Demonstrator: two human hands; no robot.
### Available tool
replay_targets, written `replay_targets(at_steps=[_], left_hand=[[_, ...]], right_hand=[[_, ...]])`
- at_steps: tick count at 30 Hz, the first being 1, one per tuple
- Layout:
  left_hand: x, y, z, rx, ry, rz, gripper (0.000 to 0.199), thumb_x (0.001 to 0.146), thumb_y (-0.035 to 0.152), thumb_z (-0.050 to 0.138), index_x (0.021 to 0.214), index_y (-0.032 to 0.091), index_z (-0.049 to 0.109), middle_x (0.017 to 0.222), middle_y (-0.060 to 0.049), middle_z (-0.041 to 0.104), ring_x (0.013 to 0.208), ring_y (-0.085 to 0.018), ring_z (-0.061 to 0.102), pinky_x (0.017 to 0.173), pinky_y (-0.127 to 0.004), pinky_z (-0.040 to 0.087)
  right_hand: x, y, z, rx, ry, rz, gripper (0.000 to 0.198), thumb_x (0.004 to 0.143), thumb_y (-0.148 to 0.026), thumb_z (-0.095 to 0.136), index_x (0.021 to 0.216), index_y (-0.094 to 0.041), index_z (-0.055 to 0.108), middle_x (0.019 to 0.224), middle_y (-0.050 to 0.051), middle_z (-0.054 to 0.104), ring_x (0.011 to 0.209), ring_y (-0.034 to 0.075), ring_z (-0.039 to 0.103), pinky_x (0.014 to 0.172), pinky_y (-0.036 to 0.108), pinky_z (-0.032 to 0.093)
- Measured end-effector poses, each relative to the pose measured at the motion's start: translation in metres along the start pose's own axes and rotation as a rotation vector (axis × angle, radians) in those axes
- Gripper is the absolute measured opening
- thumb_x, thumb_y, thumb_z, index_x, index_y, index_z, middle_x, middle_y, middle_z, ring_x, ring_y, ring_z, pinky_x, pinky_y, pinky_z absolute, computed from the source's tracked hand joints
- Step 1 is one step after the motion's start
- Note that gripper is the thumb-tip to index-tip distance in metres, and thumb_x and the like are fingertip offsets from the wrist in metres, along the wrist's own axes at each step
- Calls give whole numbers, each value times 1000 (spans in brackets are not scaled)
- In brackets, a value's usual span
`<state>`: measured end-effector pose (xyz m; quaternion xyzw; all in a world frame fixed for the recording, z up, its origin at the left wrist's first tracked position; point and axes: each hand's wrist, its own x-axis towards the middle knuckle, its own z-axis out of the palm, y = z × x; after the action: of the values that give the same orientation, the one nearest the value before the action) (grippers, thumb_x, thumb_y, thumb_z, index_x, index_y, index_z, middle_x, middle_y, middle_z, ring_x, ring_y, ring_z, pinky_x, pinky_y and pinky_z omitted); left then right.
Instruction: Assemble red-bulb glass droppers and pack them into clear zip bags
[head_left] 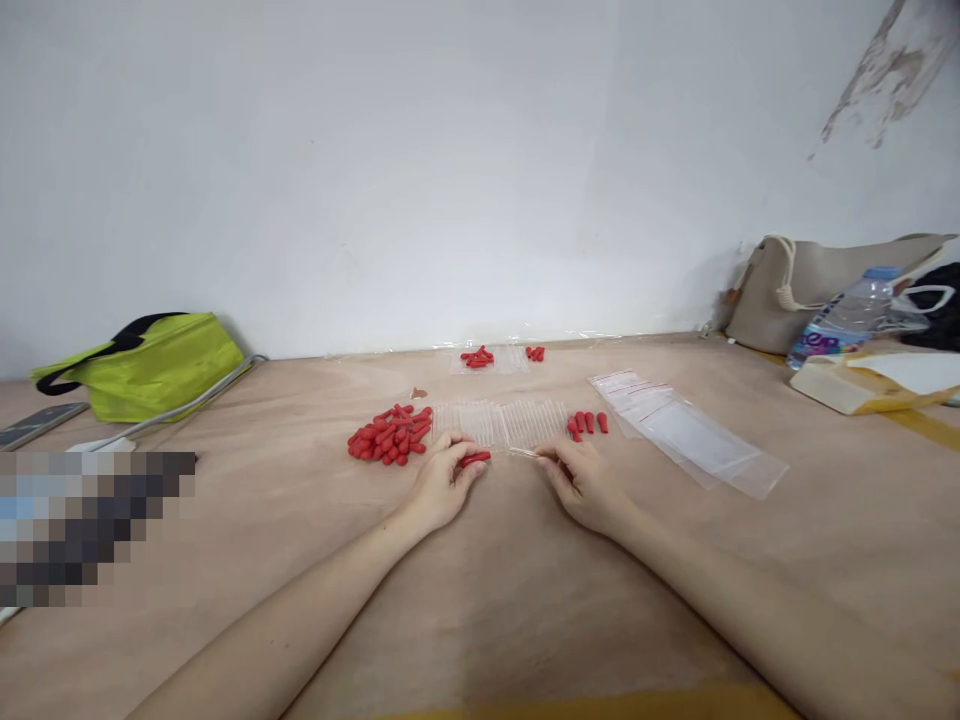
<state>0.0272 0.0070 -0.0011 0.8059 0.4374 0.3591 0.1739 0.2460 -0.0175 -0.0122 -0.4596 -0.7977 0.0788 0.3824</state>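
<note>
My left hand (442, 483) is closed around a red rubber dropper bulb (475, 459), which points to the right. Between the fingertips of my right hand (581, 485) is a thin clear dropper tube (523, 452), its free end toward the bulb but apart from it. Just beyond both hands lie rows of clear tubes (499, 424) side by side. A pile of red bulbs (390, 436) is left of them, and several more red bulbs (589, 422) sit by their right end.
Zip bags (690, 435) lie fanned at right. Near the wall is a bag with red bulbs (478, 357). A lime-green pouch (161, 365) and a phone (37, 427) sit left; a water bottle (844, 320), a beige handbag (817, 275) and a paper packet (874, 382) right.
</note>
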Motion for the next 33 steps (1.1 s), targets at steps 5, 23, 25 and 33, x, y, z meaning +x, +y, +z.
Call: replay_targets(at_steps=[5, 23, 25, 33], left_hand=[[-1, 0, 2, -26, -76, 19, 18, 83, 25, 49, 95, 21, 61, 86, -2, 62, 75, -15, 55, 65, -26, 44], [-4, 3, 1, -176, -62, 113, 15, 82, 24, 53, 91, 18, 64, 84, -3, 63, 76, -14, 57, 69, -24, 45], [-5, 4, 1, -203, -60, 116, 13, 80, 24, 56, 87, 18, 65, 81, -3, 64, 74, -14, 58, 68, -24, 45], [-12, 8, -1, -162, -149, 136, 14, 82, 24, 53, 84, 17, 66, 79, -3, 63, 73, -14, 57, 68, -24, 44]], right_hand=[[3, -5, 6, -11, -55, -46, 20, 88, -28, 35, 87, -20, 53, 80, 3, 63, 74, 16, 55, 69, 30, 34], [3, 0, 8, 41, -108, -103, 18, 88, -23, 40, 89, -22, 58, 83, -1, 66, 72, 13, 56, 71, 29, 28], [3, 1, 8, 62, -111, -120, 19, 88, -24, 41, 90, -22, 59, 87, 0, 66, 74, 13, 57, 73, 29, 28], [6, 8, 8, 54, -160, -160, 19, 87, -27, 45, 90, -23, 63, 85, 1, 67, 73, 13, 57, 74, 30, 26]])
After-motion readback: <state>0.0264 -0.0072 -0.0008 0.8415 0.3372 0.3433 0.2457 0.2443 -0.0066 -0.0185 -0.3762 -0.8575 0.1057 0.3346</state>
